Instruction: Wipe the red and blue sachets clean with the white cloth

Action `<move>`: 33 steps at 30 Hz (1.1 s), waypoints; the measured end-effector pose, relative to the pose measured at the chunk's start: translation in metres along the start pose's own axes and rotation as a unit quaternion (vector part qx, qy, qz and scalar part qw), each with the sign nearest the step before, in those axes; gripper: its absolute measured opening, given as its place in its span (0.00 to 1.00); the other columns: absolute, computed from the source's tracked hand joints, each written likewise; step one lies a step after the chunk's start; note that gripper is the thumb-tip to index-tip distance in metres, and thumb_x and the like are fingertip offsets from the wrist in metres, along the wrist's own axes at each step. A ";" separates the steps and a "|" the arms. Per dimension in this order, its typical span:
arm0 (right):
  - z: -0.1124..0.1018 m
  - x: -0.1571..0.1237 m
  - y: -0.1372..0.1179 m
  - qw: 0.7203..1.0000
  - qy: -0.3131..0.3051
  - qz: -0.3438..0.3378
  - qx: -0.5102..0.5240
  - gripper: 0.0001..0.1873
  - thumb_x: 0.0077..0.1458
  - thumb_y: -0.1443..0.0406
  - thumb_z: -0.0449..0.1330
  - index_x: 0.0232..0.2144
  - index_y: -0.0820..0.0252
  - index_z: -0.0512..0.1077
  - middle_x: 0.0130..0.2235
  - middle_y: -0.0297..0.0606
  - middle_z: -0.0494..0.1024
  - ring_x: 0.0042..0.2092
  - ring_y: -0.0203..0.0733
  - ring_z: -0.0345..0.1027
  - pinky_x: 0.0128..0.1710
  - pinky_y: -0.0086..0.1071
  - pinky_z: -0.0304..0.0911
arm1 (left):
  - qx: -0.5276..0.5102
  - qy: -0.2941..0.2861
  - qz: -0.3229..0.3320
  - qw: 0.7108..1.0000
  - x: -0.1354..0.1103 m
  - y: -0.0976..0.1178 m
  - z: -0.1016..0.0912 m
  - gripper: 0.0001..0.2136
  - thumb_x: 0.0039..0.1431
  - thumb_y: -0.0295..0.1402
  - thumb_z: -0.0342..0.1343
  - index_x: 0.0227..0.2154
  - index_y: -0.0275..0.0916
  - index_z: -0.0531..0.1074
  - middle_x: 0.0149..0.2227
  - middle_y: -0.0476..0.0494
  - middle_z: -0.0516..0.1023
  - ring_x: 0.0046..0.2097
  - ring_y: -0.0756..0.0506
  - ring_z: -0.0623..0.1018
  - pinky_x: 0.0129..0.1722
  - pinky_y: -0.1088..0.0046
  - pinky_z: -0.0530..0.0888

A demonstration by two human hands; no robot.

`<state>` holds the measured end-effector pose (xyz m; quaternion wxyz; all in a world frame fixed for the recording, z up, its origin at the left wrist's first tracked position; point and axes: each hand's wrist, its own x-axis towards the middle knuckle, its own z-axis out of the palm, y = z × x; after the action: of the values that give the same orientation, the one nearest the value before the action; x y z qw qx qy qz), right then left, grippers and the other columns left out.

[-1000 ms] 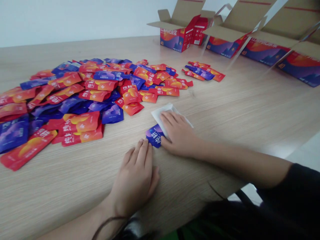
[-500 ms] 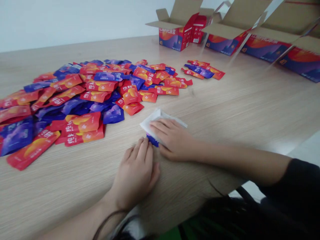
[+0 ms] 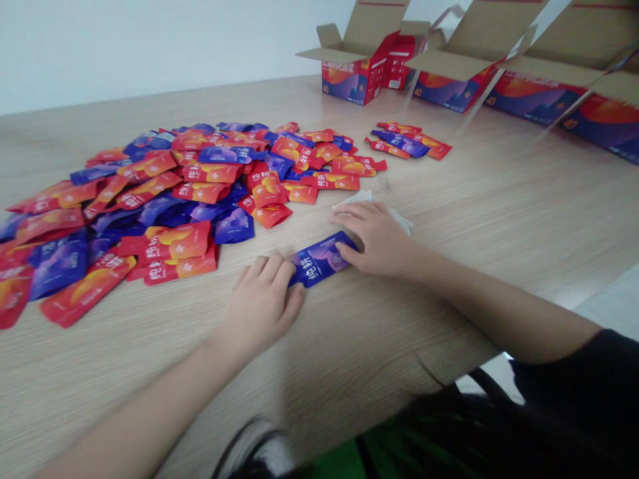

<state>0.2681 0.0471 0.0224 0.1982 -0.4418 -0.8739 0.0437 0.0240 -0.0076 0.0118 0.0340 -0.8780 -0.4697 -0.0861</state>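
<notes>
Where the hands are: The left hand and the right hand lie low at two sides of one blue sachet, and both are on the wooden table.

Grip: Neither hand is closing on the sachet. Both are open and a little curved. The left fingers are at the sachet's left end, touching it or almost touching it. The right thumb sits on its right end, so the sachet is held only by light contact, as far as I can tell.

Sachet: It lies flat on the table with the long side across the view, and white Chinese letters are near its left end. It is apart from the pile, but near it.

Good handling: For so thin a sachet, flat fingers and even, soft pressure at both ends are better than a pinch. This way it stays steady and does not crease.

Wipe: A white wipe lies under the far side of the right hand.

Around: A big pile of red and blue sachets spreads to the left, a small group of sachets lies beyond, and open cardboard boxes stand at the far edge. A black sleeve covers the right upper arm.
</notes>
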 end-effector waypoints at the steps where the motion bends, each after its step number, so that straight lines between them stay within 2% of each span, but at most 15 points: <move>1: 0.004 0.000 -0.005 0.999 -0.021 -0.022 0.015 0.28 0.58 0.59 0.58 0.57 0.68 0.67 0.57 0.51 0.70 0.59 0.54 0.61 0.60 0.48 0.52 | -0.015 0.005 -0.014 1.000 0.001 -0.003 0.002 0.12 0.66 0.38 0.45 0.41 0.35 0.69 0.42 0.36 0.73 0.43 0.36 0.70 0.43 0.54 0.72; 3: 0.012 0.001 -0.011 0.996 -0.065 -0.042 0.037 0.31 0.57 0.57 0.59 0.58 0.69 0.65 0.56 0.53 0.70 0.57 0.55 0.62 0.58 0.49 0.54 | -0.044 0.020 -0.037 0.998 0.003 -0.007 0.007 0.15 0.66 0.40 0.46 0.47 0.34 0.67 0.45 0.36 0.71 0.45 0.37 0.69 0.46 0.53 0.71; 5: 0.016 0.003 -0.014 0.993 -0.098 -0.030 0.050 0.33 0.54 0.56 0.63 0.57 0.69 0.67 0.53 0.53 0.70 0.54 0.55 0.63 0.55 0.49 0.58 | -0.071 0.030 -0.043 0.996 0.004 -0.009 0.010 0.19 0.65 0.42 0.48 0.52 0.34 0.65 0.48 0.35 0.69 0.48 0.36 0.69 0.49 0.52 0.70; 9: 0.007 0.005 -0.016 0.984 -0.137 0.000 0.111 0.22 0.47 0.60 0.69 0.44 0.64 0.73 0.43 0.44 0.71 0.44 0.48 0.67 0.46 0.41 0.65 | -0.133 0.031 -0.048 0.989 0.004 -0.009 0.011 0.23 0.63 0.43 0.52 0.56 0.34 0.63 0.50 0.35 0.69 0.51 0.37 0.68 0.53 0.52 0.68; 12: -0.003 0.004 -0.019 0.992 -0.061 -0.021 0.104 0.08 0.54 0.67 0.61 0.39 0.61 0.72 0.41 0.41 0.72 0.42 0.45 0.67 0.43 0.39 0.64 | -0.203 0.077 -0.056 0.975 0.002 -0.009 0.008 0.19 0.65 0.38 0.50 0.56 0.38 0.61 0.49 0.39 0.69 0.51 0.40 0.70 0.53 0.57 0.70; 13: -0.004 0.003 -0.019 0.996 -0.025 -0.031 0.083 0.07 0.56 0.69 0.57 0.39 0.60 0.71 0.42 0.41 0.72 0.43 0.46 0.66 0.44 0.40 0.63 | -0.219 0.104 -0.059 0.968 0.001 -0.009 0.007 0.17 0.65 0.36 0.48 0.55 0.38 0.61 0.49 0.40 0.70 0.51 0.41 0.71 0.52 0.59 0.70; 15: -0.002 0.001 -0.019 0.997 0.010 -0.060 0.042 0.15 0.59 0.74 0.49 0.43 0.59 0.71 0.45 0.43 0.73 0.47 0.47 0.66 0.48 0.42 0.62 | -0.226 0.157 -0.064 0.959 -0.002 -0.010 0.004 0.15 0.66 0.32 0.45 0.54 0.38 0.61 0.48 0.40 0.69 0.51 0.42 0.70 0.52 0.59 0.70; 18: 0.011 -0.004 -0.017 0.992 -0.052 -0.115 0.015 0.22 0.62 0.73 0.46 0.55 0.60 0.67 0.56 0.45 0.70 0.56 0.49 0.63 0.56 0.46 0.57 | -0.209 0.186 -0.040 0.959 -0.006 -0.010 0.000 0.14 0.66 0.30 0.44 0.52 0.38 0.64 0.49 0.38 0.69 0.53 0.41 0.69 0.54 0.57 0.69; 20: 0.020 -0.009 -0.018 0.987 -0.102 -0.124 0.016 0.24 0.66 0.63 0.48 0.63 0.63 0.59 0.63 0.50 0.63 0.64 0.53 0.55 0.61 0.51 0.51 | -0.201 0.163 -0.008 0.966 -0.009 -0.009 -0.001 0.14 0.66 0.29 0.43 0.53 0.38 0.65 0.51 0.37 0.69 0.54 0.40 0.69 0.54 0.56 0.68; 22: 0.026 -0.014 -0.021 0.987 -0.125 -0.103 0.026 0.36 0.65 0.50 0.48 0.66 0.69 0.53 0.67 0.55 0.55 0.68 0.58 0.44 0.65 0.54 0.45 | -0.193 0.130 0.041 0.972 -0.011 -0.006 0.000 0.16 0.65 0.28 0.43 0.54 0.38 0.65 0.53 0.36 0.69 0.56 0.40 0.68 0.55 0.55 0.68; 24: 0.027 -0.017 -0.026 0.987 -0.134 -0.079 0.040 0.44 0.63 0.44 0.45 0.66 0.75 0.50 0.68 0.59 0.50 0.70 0.59 0.38 0.66 0.53 0.41 | -0.173 0.094 0.091 0.976 -0.011 0.001 0.002 0.18 0.64 0.27 0.44 0.56 0.36 0.64 0.56 0.34 0.69 0.59 0.38 0.68 0.56 0.55 0.67; 26: 0.027 -0.018 -0.029 0.987 -0.140 -0.069 0.043 0.46 0.63 0.43 0.45 0.66 0.79 0.49 0.69 0.61 0.46 0.70 0.58 0.35 0.67 0.51 0.39 | -0.140 0.058 0.111 0.982 -0.011 0.008 0.005 0.20 0.64 0.28 0.45 0.58 0.34 0.63 0.58 0.32 0.69 0.60 0.37 0.67 0.57 0.54 0.66; 28: 0.027 -0.018 -0.031 0.987 -0.144 -0.062 0.047 0.46 0.63 0.44 0.46 0.66 0.80 0.48 0.69 0.62 0.44 0.70 0.58 0.34 0.67 0.51 0.39 | -0.111 0.036 0.103 0.988 -0.010 0.015 0.008 0.22 0.64 0.29 0.46 0.60 0.32 0.62 0.59 0.31 0.69 0.62 0.36 0.66 0.58 0.53 0.66; 33: 0.025 -0.016 -0.031 0.983 -0.158 -0.051 0.072 0.48 0.61 0.44 0.48 0.66 0.80 0.48 0.69 0.64 0.43 0.71 0.56 0.32 0.68 0.52 0.39 | -0.093 0.048 0.095 0.990 -0.010 0.017 0.012 0.23 0.63 0.29 0.47 0.61 0.31 0.61 0.61 0.30 0.67 0.65 0.36 0.63 0.60 0.51 0.63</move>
<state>0.2430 0.0184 0.0022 0.0907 -0.3686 -0.9102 0.1655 0.0340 -0.0233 -0.0016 -0.0171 -0.9129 -0.3720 -0.1672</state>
